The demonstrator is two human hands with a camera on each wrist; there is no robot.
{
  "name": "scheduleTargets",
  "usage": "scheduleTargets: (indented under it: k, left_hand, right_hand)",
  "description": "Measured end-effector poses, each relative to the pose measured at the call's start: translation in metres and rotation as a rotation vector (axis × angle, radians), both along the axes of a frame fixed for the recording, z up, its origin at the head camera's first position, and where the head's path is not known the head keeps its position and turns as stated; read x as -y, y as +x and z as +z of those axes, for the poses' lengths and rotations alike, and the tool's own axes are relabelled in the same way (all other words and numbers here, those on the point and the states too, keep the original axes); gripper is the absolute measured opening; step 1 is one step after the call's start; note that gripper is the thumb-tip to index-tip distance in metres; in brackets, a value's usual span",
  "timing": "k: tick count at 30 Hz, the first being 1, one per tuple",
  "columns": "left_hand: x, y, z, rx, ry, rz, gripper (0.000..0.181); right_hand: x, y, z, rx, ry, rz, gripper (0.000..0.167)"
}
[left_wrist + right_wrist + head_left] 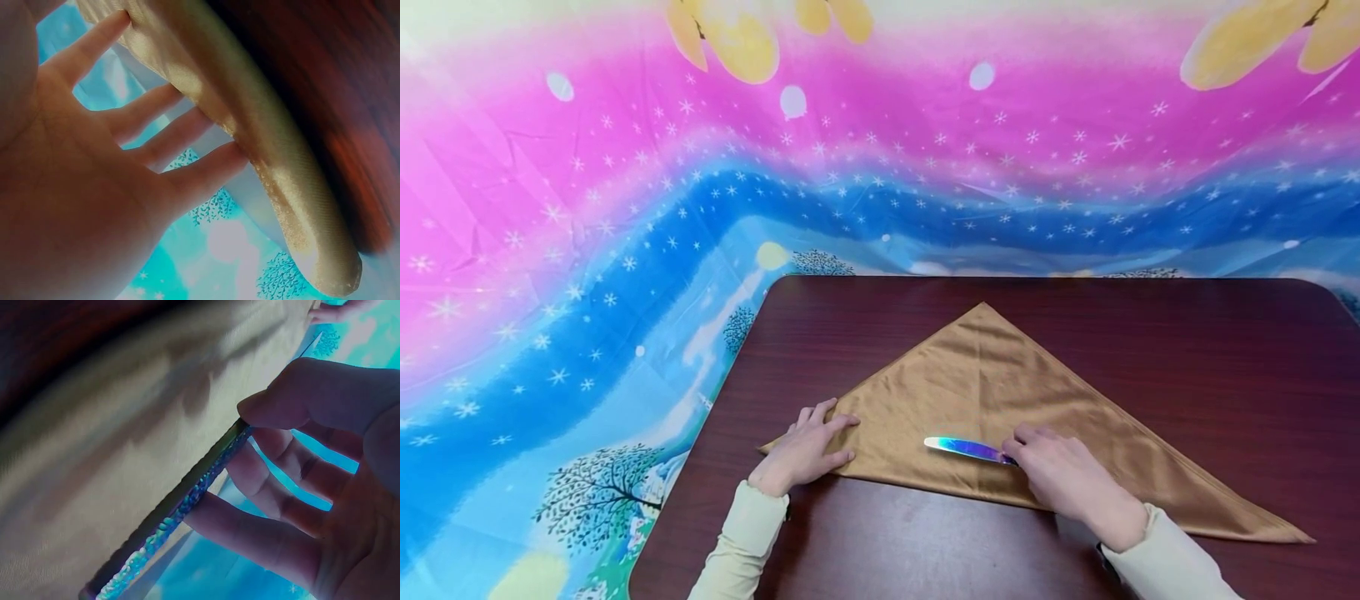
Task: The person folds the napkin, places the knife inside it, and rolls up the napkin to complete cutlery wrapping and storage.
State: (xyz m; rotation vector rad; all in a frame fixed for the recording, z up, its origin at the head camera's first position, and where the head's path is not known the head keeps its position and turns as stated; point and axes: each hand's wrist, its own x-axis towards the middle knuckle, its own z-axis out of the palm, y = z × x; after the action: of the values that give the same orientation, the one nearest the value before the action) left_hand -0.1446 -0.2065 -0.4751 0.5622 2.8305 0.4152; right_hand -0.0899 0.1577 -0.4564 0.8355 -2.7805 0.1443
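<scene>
A gold satin napkin [985,375], folded into a triangle, lies with its point toward the far side and its long edge near me. My left hand [801,450] rests on its left corner, fingers spread; in the left wrist view the fingertips [232,156] touch the cloth's edge. Between thumb and fingers, my right hand [1067,479] holds a shiny iridescent table knife [966,449] over the napkin's lower middle, the blade pointing left. The right wrist view shows the knife's textured handle [169,519] pinched at one end; whether the blade touches the cloth I cannot tell.
A dark red-brown wooden table [1225,358] with rounded corners lies under everything. Behind it and along its left side hangs a pink and blue cloth [880,142] printed with snowflakes and trees. The napkin's right corner reaches toward the table's near right.
</scene>
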Motion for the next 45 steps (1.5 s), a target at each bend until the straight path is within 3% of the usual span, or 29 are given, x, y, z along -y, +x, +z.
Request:
scheduleTargets:
  k: [14,24,45]
  left_hand:
    - [0.000,-0.001,-0.003,-0.023,-0.007,-0.014,0.044]
    - [-0.001,0.001,-0.002,-0.016,-0.005,-0.007,0.044]
    - [0.001,0.001,-0.002,-0.017,-0.008,-0.003,0.044]
  right_hand:
    - [0.014,0.005,-0.011,-0.007,0.012,0.064,0.026]
    - [0.020,0.008,-0.015,0.054,0.016,0.045,0.018]
    - [0.022,0.010,-0.017,0.092,0.023,0.047,0.024]
